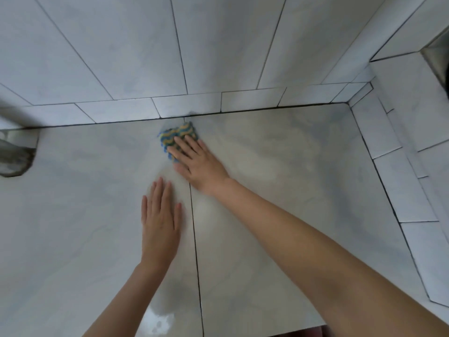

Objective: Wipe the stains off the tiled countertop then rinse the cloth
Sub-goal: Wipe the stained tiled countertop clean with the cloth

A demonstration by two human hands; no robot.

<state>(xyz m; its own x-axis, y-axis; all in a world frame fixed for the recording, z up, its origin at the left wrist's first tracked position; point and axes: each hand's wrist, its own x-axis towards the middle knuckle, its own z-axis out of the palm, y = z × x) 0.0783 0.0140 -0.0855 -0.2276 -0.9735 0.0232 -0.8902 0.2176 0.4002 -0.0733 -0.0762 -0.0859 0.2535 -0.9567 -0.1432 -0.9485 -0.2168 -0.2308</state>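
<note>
**Ana:** Pale marbled tiles everywhere, up the back wall [218,45] and round the corner, and the desk [73,227] below them is the same glossy stuff. Start me at the left edge.

**Ben:** Far left there's a metal fitting [14,152] at the desk's edge, blurred, so I can't say what it is. Moving in, the left hand [161,220] lies flat on the tile, fingers straight and close together, holding nothing. It looks like a brace.

**Ana:** And the dark grout line [195,239] just beside it?

**Ben:** Runs straight back between the two big tiles. Follow it up and you reach the cloth [178,135], blue and yellow waves, lying close to the back wall. The right hand [196,161] is on top of it, palm down, fingers spread across its near half.

**Ana:** How does that cloth handle?

**Ben:** Soft, light and limp, I'd judge, with a knobbly weave. It'll bunch if pushed from one edge, so flat pressure through the middle suits wiping. For rinsing, I'd gather it into the fist; a pinched corner would just let it dangle.

**Ana:** Stains?

**Ben:** Faint cloudy patches [255,166] to the right of the hand. Wiping looks unfinished, and nothing's been rinsed yet.
</note>
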